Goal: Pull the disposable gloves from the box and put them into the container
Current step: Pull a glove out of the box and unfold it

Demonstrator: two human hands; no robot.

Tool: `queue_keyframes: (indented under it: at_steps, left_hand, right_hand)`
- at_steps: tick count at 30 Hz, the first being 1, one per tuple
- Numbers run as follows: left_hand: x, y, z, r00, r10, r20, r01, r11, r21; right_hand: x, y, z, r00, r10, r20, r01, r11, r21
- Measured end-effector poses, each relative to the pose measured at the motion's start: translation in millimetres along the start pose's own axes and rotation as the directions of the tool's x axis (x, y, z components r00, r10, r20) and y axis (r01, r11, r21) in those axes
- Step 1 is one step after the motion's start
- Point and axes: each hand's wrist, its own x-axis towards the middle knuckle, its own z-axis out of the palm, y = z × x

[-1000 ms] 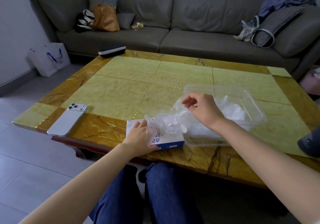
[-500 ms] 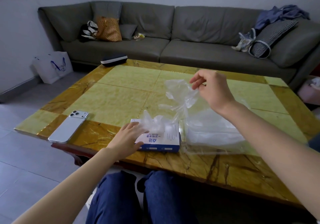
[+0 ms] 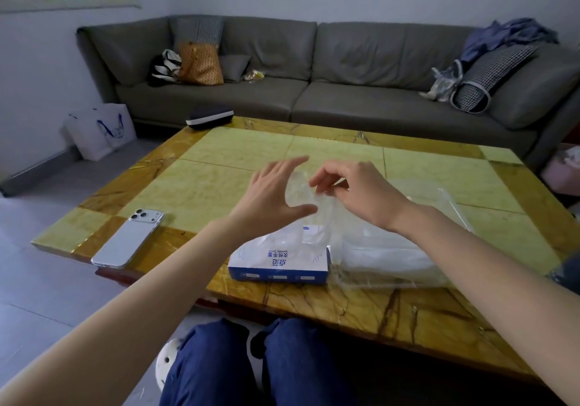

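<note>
Your right hand point(image 3: 361, 196) is pinched together on the top of a clear glove point(image 3: 299, 190), thumb against fingertips, held up over the table point(image 3: 219, 182). Your left hand point(image 3: 273, 196) is spread apart, fingers straight, holding nothing, just beside the glove on its left.

Change noted: half a second ago the left hand lay flat on the box point(image 3: 279, 262), pinning it while the right hand drew the glove upward. The left hand has since come off the box and risen level with the right. The box stands unheld near the near edge.

Finding: the pull looks finished or nearly so. The glove's lower end hangs in front of the box top, and I cannot tell whether it has fully left the slot. With the box no longer pinned, any snag would probably lift or drag it.

The container point(image 3: 392, 282) sits just right of the box, touching or almost so, with a pile of gloves point(image 3: 386, 253) already inside. Its open top lies below and right of your right hand, so the drop is a short move rightward and down.

Clearances: box and container both stand close to the near edge, so a tug toward you risks sliding them off. A phone point(image 3: 127, 239) lies at the near left corner, well apart from your path. A dark case point(image 3: 209, 118) rests on the far left edge, also out of reach of the work.
</note>
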Motion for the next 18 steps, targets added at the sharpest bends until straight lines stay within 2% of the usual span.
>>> queue_keyframes:
  at_steps: [2,5,8,10,15,18]
  left_hand:
    - [5.6,5.7,1.1,0.999,0.037,0.024,-0.038,0.999,0.033]
    - [12.3,6.1,-2.2,0.999,0.003,0.04,0.001,0.994,-0.106]
    - [18.3,12.6,-7.4,0.996,-0.028,0.091,0.044,0.982,-0.181]
    - [21.8,17.9,-10.5,0.991,-0.038,0.126,0.065,0.974,-0.215]
    - [35.9,14.6,-21.0,0.962,-0.043,0.269,0.064,0.996,-0.069]
    - [51.1,10.7,-20.7,0.953,-0.073,0.293,0.081,0.997,-0.017]
  right_hand:
    - [-2.9,-1.3,-3.6,1.0,-0.013,-0.018,0.013,1.0,0.0]
    - [-5.6,2.5,-11.3,0.996,0.05,-0.079,-0.057,0.995,-0.081]
    - [-9.0,9.5,-13.5,0.972,0.224,0.071,-0.21,0.963,-0.171]
    - [-10.4,16.4,-12.5,0.937,0.293,0.189,-0.271,0.953,-0.133]
    - [-10.7,41.6,-25.3,0.929,0.332,0.163,-0.318,0.942,-0.104]
    - [-7.1,50.9,-39.2,0.917,0.378,0.126,-0.365,0.924,-0.113]
